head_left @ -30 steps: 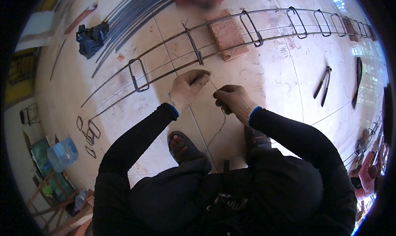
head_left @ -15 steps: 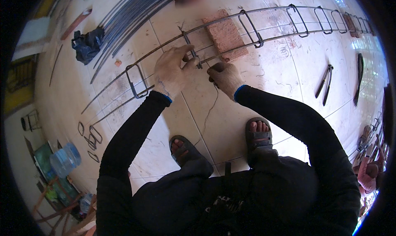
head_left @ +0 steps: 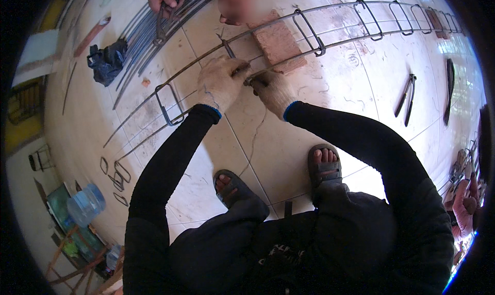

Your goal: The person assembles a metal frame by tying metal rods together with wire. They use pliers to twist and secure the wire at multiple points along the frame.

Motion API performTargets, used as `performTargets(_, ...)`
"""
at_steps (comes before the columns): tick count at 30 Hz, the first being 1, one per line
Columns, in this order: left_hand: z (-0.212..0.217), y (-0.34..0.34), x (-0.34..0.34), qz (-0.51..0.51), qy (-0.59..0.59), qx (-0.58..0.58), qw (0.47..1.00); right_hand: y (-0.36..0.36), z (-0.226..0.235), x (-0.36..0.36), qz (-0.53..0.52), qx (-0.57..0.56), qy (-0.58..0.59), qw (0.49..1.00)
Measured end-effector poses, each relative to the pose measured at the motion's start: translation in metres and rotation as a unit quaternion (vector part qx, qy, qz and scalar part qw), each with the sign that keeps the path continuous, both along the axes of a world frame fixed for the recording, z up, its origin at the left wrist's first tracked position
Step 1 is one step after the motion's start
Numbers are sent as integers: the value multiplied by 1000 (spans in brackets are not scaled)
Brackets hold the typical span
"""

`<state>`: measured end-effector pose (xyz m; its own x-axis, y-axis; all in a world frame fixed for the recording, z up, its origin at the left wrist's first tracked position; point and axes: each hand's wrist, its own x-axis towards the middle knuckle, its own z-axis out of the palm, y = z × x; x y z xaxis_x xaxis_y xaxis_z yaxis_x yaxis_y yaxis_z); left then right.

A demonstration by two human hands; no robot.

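Pale tiled floor [head_left: 309,122] under long dark steel rebar frame [head_left: 320,51], right end blurring; bluish clear plastic jug [head_left: 86,206], crumpled black plastic bag [head_left: 107,62], contents unclear; beige-gloved left hand [head_left: 221,83], right hand [head_left: 276,93] at frame, fingers curled, cannot tell on what; thin wavy wire [head_left: 256,135] below

From my remote seat I can read no lettering; the pale print [head_left: 281,254] (small and blurred) on the dark clothing [head_left: 356,228] defeats my eyes.
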<state>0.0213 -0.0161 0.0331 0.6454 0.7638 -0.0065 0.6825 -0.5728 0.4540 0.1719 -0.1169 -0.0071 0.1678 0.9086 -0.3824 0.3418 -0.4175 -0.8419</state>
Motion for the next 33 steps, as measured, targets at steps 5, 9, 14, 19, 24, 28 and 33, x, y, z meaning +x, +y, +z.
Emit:
performTargets(5,-17,-3,-1,12,-82,20,996,-10,3,-4,-26,23,-4,999)
performTargets(9,-21,-10,1,42,-106,18,993,-25,-2,-7,-24,0,-50,998)
performTargets(14,-22,-10,-9,65,-182,-98,976,-15,-20,-2,68,66,-132,987)
performTargets(19,-20,-16,-16,6,-183,-69,981,9,-26,1,78,-34,-77,993)
performTargets(24,-11,-3,-16,-109,-152,37,982,1,-31,1,65,36,-47,996)
performTargets(28,-14,-1,-19,-113,-146,30,982,-2,-14,0,95,0,-68,993)
performTargets(33,-18,-11,-19,-56,-173,4,983,-15,10,-6,34,38,-28,998)
